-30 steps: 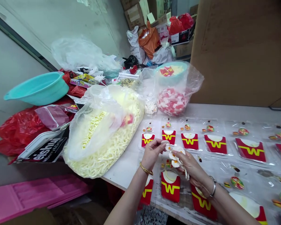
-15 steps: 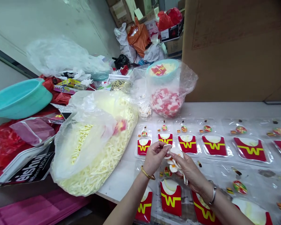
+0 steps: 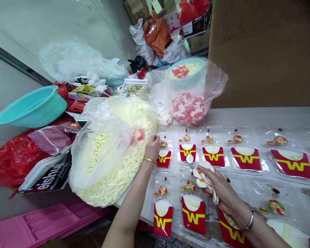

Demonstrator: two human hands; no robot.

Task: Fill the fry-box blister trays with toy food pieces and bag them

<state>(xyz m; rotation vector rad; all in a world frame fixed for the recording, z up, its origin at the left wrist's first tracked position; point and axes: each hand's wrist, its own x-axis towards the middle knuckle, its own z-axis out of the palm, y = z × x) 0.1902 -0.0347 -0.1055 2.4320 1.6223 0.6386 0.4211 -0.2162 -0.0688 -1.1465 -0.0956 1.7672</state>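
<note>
Toward the desk's (image 3: pixel 248 115) front edge, in the head view, the right hand (image 3: pixel 213 184) hovers above the front row of clear packets, its grip closed around a bunch of white pieces with yellow-orange centres (image 3: pixel 203 178), several stacked and fanned between thumb and fingers. Nearer the desk's left end, the left hand (image 3: pixel 152 148) is just beside the leftmost packet of the back row, fingers bent; how tightly its grip is closed, and whether it has hold of anything, cannot be told.

Each nearby packet contains a red pocket with a yellow W (image 3: pixel 213 157), a pale rounded top and a small multicoloured disc (image 3: pixel 209 138). A round white piece (image 3: pixel 189 158) lies over the second pocket of the back row.

Along the desk's left end slumps a large clear bag (image 3: pixel 119 186) full of cream-coloured sticks, a red and yellow patch (image 3: pixel 137 136) showing at its right side. Toward the back edge, another clear bag (image 3: pixel 190 109) holds pink and white pieces; just behind it, a turquoise basin (image 3: pixel 172 81) holds pale yellow contents and red-and-yellow pieces. Farther left, a second turquoise basin (image 3: pixel 28 108) sits tilted above red plastic bags (image 3: pixel 23 156).
</note>
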